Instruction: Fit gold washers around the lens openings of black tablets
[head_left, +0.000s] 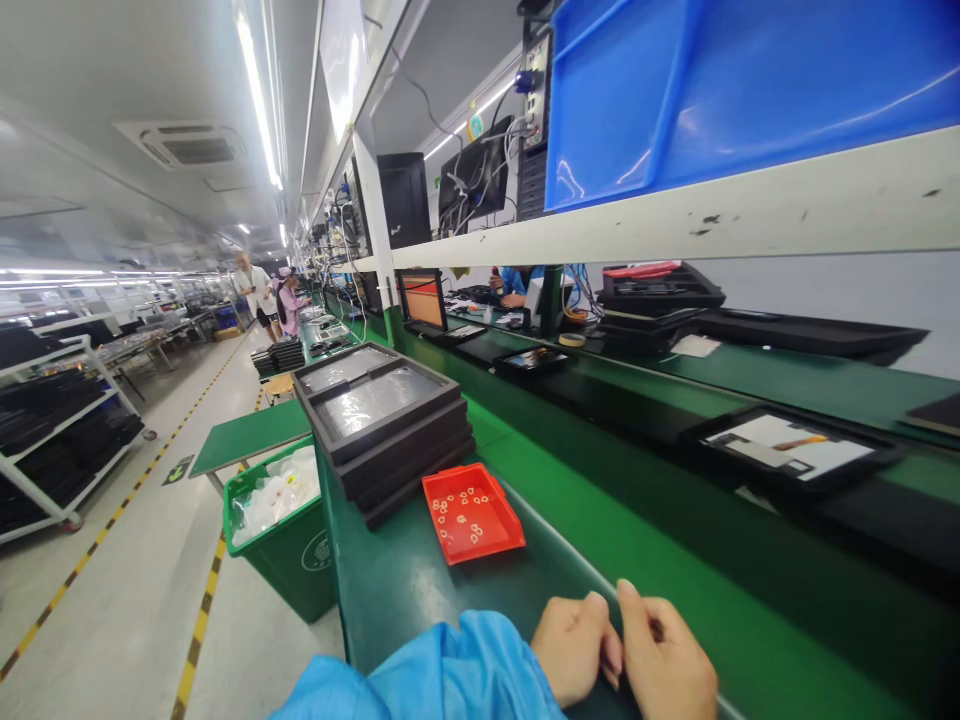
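Note:
My left hand (574, 645), below a blue sleeve (457, 670), is curled closed over the front edge of the green workbench (405, 590). Close beside it, my right hand (664, 650) is also closed, thumb against bent fingers. Whatever either hand may hold is hidden by the fingers. Just beyond the left hand lies a red plastic tray (491, 515) with several small pale rings (461, 519) scattered in it. Behind that tray rises a stack of black foam trays (405, 440), the top one holding flat panels in clear film (379, 400).
A conveyor belt (675, 455) runs alongside, carrying a black tray with a white panel (795, 448). A green bin (281, 570) of white plastic stands left. Overhead, a shelf beam (675, 215) supports a blue bin (750, 90). A co-worker in blue (521, 280) sits across; others stand down the aisle.

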